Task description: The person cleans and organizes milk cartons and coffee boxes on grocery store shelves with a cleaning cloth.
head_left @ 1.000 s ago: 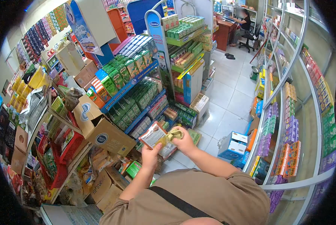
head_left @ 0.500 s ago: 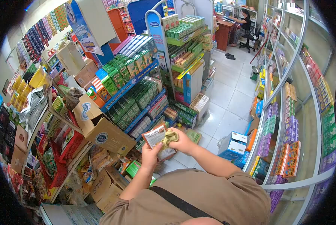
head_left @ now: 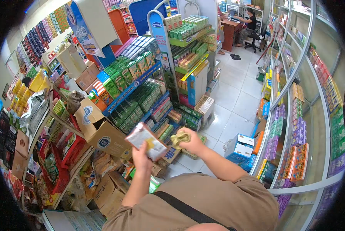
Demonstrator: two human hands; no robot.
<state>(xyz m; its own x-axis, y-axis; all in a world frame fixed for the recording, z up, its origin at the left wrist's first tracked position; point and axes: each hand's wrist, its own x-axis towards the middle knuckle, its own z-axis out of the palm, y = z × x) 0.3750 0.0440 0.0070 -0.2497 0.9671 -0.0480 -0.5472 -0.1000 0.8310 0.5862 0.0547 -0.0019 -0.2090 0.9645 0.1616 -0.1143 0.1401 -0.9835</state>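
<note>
My left hand (head_left: 141, 156) holds a flat printed packet (head_left: 146, 141) at chest height, tilted with its pale side up. My right hand (head_left: 193, 141) is closed on a crumpled yellow-green cloth (head_left: 180, 138), held a little to the right of the packet and apart from it. Both hands hover over the lower shelves of boxed goods (head_left: 168, 131).
A slanted rack of green drink cartons (head_left: 134, 92) stands ahead-left, with open cardboard boxes (head_left: 103, 133) and red baskets (head_left: 70, 148) beside it. A white shelf unit (head_left: 299, 127) with small boxes runs along the right. A tiled aisle (head_left: 238, 96) leads to a person seated at a desk (head_left: 249, 23).
The left hand has swung the packet left and turned it over. The right hand with the cloth has come off the packet and moved slightly right.
</note>
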